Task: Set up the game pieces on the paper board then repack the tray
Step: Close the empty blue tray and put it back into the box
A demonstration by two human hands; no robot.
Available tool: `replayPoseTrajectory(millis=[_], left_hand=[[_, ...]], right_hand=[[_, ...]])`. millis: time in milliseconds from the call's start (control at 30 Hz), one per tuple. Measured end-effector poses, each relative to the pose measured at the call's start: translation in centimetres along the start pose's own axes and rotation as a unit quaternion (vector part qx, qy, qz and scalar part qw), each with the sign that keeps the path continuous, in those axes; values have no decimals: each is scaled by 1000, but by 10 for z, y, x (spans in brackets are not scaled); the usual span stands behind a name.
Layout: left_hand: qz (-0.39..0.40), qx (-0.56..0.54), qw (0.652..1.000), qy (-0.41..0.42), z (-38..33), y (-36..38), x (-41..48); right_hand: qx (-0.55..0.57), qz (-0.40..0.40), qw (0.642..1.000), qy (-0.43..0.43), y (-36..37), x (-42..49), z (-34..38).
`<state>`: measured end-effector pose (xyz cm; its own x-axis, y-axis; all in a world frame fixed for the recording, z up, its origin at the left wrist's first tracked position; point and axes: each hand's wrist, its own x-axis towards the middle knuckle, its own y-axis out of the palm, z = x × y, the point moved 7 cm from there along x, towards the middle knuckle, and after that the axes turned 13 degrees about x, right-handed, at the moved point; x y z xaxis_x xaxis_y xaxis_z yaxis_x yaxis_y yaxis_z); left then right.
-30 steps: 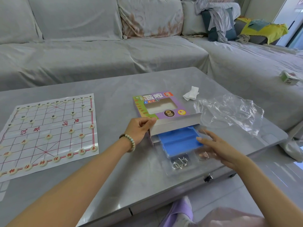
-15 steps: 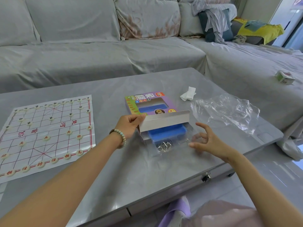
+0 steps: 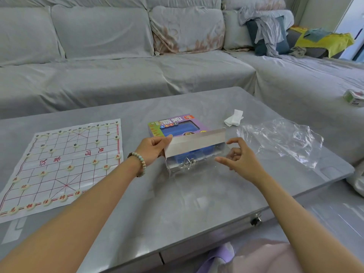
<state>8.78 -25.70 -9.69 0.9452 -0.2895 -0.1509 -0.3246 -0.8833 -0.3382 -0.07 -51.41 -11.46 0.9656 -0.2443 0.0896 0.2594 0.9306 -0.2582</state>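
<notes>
Head view: box flap being held up over the tray

The left grip (image 3: 153,149) is being kept clenched on the left end of the white flap (image 3: 195,141) of the purple game box (image 3: 177,122), with the thumb being pressed on the flap's top edge. The flap is being held raised over the box's open near end. The blue tray (image 3: 189,152) is being seen inside the box, almost fully in, with only its clear front part sticking out toward the person. A tangle of metal rings (image 3: 187,163) is being shown in that clear part.

The right grip (image 3: 241,159) is being held just beside the right end of the flap, released, with its fingers loosely curved and nothing being grasped. Whether its thumb is touching the clear front cannot be told.

The paper board (image 3: 65,164) is being seen lying flat on the tabletop (image 3: 177,203), well to the left of the box, with round game pieces (image 3: 70,167) being displayed on its lines. A crumpled clear plastic bag (image 3: 279,140) and a white tissue (image 3: 234,117) are being seen on the right.
</notes>
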Motion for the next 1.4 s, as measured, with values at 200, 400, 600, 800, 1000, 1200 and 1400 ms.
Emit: replayPoseTrajectory(millis=[200,400,600,800,1000,1200,1400], left_hand=[[33,41,998,24,-10,18,-6],[53,12,998,-19,-10,25,-7],[4,-49,999,-18,-30,36,1],[113,23,993,38,-71,88,4],[45,20,998,32,-78,77,17],[-69,119,988,68,-70,37,23],[-76,145,984,75,-67,11,30]], right_hand=[[-3,-81,997,16,-15,4,-12],[48,-125,991,31,-10,-2,-4],[326,52,938,102,60,-24,8],[391,-48,918,50,62,-15,10],[516,-200,823,132,51,-1,-10],[463,-281,838,57,10,13,13],[417,-315,851,-48,-32,16,53]])
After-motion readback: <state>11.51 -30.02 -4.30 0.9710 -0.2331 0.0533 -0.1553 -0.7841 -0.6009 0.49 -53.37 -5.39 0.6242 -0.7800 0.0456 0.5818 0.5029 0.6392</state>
